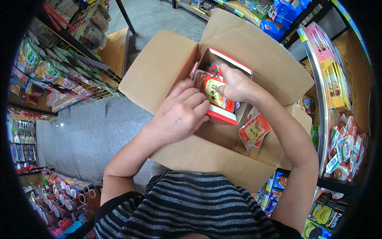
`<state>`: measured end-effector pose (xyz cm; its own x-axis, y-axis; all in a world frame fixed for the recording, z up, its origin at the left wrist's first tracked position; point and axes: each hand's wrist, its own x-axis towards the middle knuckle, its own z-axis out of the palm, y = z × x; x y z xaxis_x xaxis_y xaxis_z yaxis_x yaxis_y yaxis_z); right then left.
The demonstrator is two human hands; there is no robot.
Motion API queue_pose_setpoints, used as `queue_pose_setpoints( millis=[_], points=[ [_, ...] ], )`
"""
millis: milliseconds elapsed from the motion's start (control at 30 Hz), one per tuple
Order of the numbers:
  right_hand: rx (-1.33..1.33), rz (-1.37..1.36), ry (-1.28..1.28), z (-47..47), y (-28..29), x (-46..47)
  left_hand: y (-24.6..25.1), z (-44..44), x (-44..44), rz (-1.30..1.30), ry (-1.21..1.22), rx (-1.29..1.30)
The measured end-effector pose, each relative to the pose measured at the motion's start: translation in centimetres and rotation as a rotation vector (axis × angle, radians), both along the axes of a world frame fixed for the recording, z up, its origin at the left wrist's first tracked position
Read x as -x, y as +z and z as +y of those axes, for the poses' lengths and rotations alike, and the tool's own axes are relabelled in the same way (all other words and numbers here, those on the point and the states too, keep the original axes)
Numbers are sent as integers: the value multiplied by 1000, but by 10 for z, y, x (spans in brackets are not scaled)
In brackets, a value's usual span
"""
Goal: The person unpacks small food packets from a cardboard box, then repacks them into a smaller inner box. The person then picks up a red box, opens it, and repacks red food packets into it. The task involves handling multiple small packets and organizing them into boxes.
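Note:
A large brown cardboard carton (244,167) stands before me with its flaps spread outward. Inside it sits a smaller red box (220,115) with white inner edges, open at the top. Red and yellow snack packets (216,89) bearing writing lie in this box. My left hand (185,110) grips the box's near left wall, fingers bent over the side. My right hand (235,82) reaches in from the right, its thumb against the top packet and its fingers partly hidden. More loose packets (255,130) lie in the carton's near right corner, below my right forearm.
Shop shelves (323,89) with boxed and bagged goods run close along the right. Bagged snacks (47,65) hang on a rack at left. A low display of small goods (62,197) stands at lower left. Grey floor tiles (98,134) show between them.

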<state>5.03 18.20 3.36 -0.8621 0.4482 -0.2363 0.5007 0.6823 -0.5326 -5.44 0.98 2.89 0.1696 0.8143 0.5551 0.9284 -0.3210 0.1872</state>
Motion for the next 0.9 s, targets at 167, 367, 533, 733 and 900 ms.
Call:
queue_pose_setpoints(
  millis=[167, 367, 533, 733, 900],
  points=[
    [134, -170, 371, 3, 11, 4, -2, -14, -11, 99, 88, 107],
    [-134, -317, 315, -10, 56, 8, -7, -15, -41, 99, 101, 132],
    [-208, -265, 180, -15, 47, -11, -19, -11, -49, 81, 54, 55],
    [22, -35, -55, -19, 33, -28, -17, -12, -50, 139, 15, 50],
    [98, 166, -149, -21, 16, -30, -20, -12, -49, 190, -9, 5]
  ],
)
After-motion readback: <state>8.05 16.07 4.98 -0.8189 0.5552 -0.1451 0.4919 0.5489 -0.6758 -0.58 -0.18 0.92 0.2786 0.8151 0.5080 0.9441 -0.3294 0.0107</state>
